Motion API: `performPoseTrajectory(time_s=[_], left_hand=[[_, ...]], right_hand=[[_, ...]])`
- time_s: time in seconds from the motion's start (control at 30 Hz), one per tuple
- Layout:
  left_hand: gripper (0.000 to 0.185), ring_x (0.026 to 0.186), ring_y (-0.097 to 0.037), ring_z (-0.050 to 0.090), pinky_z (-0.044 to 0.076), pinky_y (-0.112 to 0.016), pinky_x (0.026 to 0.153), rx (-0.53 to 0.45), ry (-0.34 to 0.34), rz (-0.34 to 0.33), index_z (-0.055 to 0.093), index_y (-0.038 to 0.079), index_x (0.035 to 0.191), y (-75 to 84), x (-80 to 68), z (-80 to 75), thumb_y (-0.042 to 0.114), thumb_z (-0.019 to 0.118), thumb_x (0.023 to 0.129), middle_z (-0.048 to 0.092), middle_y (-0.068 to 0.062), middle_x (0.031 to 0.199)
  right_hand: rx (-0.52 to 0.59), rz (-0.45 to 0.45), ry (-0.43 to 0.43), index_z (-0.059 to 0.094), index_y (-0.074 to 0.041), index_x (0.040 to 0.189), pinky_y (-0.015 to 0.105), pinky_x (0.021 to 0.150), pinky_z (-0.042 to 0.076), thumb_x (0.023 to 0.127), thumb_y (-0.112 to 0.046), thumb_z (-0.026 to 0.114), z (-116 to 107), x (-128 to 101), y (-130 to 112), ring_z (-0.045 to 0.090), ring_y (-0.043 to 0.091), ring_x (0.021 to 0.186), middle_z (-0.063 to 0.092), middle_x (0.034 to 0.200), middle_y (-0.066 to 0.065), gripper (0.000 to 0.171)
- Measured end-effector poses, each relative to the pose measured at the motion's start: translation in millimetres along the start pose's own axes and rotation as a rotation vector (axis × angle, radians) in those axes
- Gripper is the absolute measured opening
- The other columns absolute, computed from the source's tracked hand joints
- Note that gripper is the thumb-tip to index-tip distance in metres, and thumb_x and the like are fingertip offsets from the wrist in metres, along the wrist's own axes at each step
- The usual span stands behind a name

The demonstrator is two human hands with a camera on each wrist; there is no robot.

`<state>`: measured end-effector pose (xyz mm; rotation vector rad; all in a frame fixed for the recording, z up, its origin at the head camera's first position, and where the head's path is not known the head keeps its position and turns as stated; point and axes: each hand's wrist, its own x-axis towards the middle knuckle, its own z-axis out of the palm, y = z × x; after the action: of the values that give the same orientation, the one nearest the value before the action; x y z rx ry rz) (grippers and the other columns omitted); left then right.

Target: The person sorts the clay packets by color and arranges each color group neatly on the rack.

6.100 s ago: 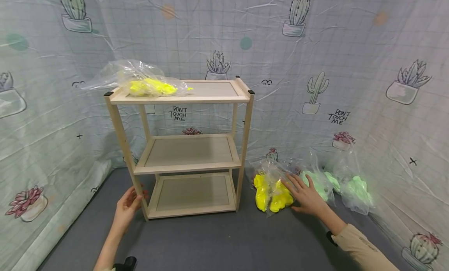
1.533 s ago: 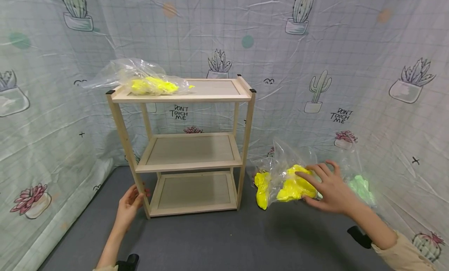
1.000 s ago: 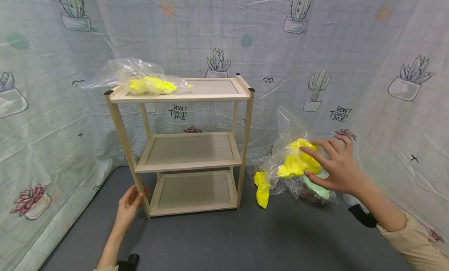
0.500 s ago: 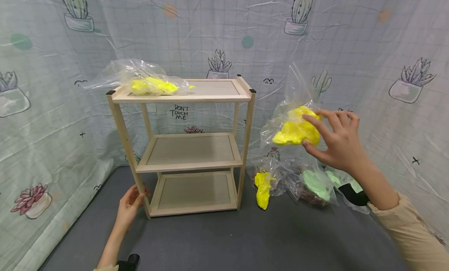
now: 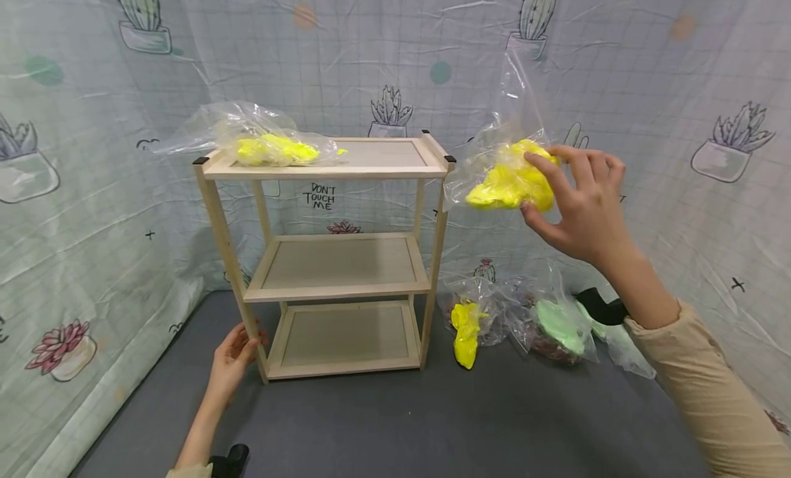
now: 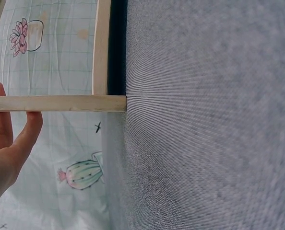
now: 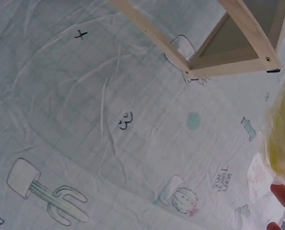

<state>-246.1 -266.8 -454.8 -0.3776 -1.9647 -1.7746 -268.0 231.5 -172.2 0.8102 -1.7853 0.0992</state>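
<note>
Yellow and clear, the bag [image 5: 509, 176] hangs at two o'clock from the rack [image 5: 336, 292], pinched by the right hand [image 5: 590, 210] between thumb and fingers [image 5: 550, 172]. This looks like the carrying step; the next move probably calls for easing it toward nine o'clock and down onto the top shelf [image 5: 383, 155]. Left hand [image 5: 231, 365] grips a leg [image 5: 229, 258] at seven o'clock. The bag's plastic is crumpled, a slack end standing toward twelve; the filling is lumpy and glossy.
</note>
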Motion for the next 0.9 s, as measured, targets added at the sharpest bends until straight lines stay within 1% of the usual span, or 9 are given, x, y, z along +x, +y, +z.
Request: performPoseTrajectory(time_s=[0.17,0.27,0.4,0.57,0.73,0.9], left_hand=[[0.033,0.085,0.003,0.061,0.049,-0.015,0.067,0.038,0.009,-0.039,0.044,-0.002,0.124,2.0,0.6,-0.2,0.006,0.045,0.092,0.062,0.014,0.096],[0.032,0.086,0.003,0.060,0.048,-0.015,0.068,0.041,0.005,-0.040,0.046,0.004,0.124,2.6,0.1,-0.4,0.007,0.045,0.092,0.062,0.015,0.097],[0.032,0.086,0.003,0.061,0.048,-0.015,0.068,0.025,0.005,-0.032,0.047,0.006,0.124,3.0,-0.3,0.3,0.006,0.045,0.092,0.062,0.014,0.097],[0.031,0.086,0.002,0.061,0.049,-0.015,0.069,0.013,0.007,-0.037,0.047,0.004,0.123,1.4,0.4,0.6,0.005,0.045,0.092,0.062,0.013,0.096],[0.032,0.086,0.001,0.061,0.049,-0.016,0.068,0.011,0.011,-0.035,0.046,0.002,0.123,0.5,0.4,-0.4,0.005,0.045,0.092,0.063,0.011,0.097],[0.032,0.086,0.000,0.061,0.049,-0.017,0.068,0.005,0.009,-0.031,0.046,0.001,0.124,-0.5,0.7,0.1,0.005,0.045,0.092,0.063,0.010,0.096]], right_hand=[[0.024,0.012,0.034,0.048,-0.011,0.123,0.058,0.081,0.018,0.084,-0.041,0.039,5,18,-4,0.036,0.041,0.092,0.047,0.113,0.025,0.049],[0.029,-0.002,0.022,0.047,-0.012,0.124,0.058,0.081,0.018,0.085,-0.040,0.039,10,31,-9,0.036,0.041,0.094,0.046,0.115,0.025,0.049],[0.033,-0.033,-0.037,0.043,-0.013,0.127,0.058,0.087,0.017,0.086,-0.037,0.041,17,47,-16,0.036,0.039,0.101,0.043,0.122,0.023,0.048],[0.055,-0.055,-0.093,0.040,-0.015,0.131,0.056,0.091,0.015,0.086,-0.028,0.049,25,65,-23,0.035,0.036,0.109,0.038,0.131,0.019,0.047],[0.082,-0.073,-0.143,0.039,-0.016,0.132,0.055,0.095,0.014,0.089,-0.023,0.048,36,81,-27,0.033,0.034,0.117,0.035,0.136,0.017,0.045],[0.100,-0.087,-0.253,0.036,-0.018,0.134,0.054,0.097,0.012,0.092,-0.023,0.047,50,92,-32,0.031,0.031,0.125,0.032,0.140,0.013,0.043]])
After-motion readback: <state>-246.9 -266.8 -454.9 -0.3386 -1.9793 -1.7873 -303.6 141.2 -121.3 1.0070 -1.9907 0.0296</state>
